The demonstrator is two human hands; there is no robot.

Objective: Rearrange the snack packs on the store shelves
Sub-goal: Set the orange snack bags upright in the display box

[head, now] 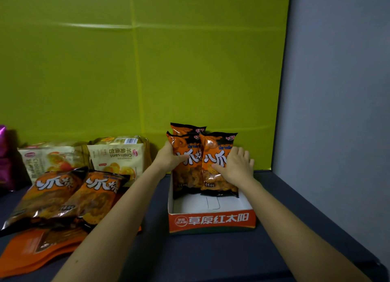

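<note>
Three orange-and-black snack packs stand upright at the back of an open white-and-orange carton [212, 220] on the dark shelf. My left hand [168, 156] grips the left front pack [185, 165] by its left edge. My right hand [235, 165] presses flat on the right front pack [215, 153], thumb across its front. A third pack [185, 128] stands behind them, mostly hidden. Two more packs of the same kind [50, 195] [97, 195] lie flat to the left of my left forearm.
Two cream croissant bags [118, 155] [48, 159] stand at the back left. Flat orange pouches [40, 248] lie at the front left. A purple pack [4, 155] sits at the far left edge. A green back panel and a grey side wall enclose the shelf.
</note>
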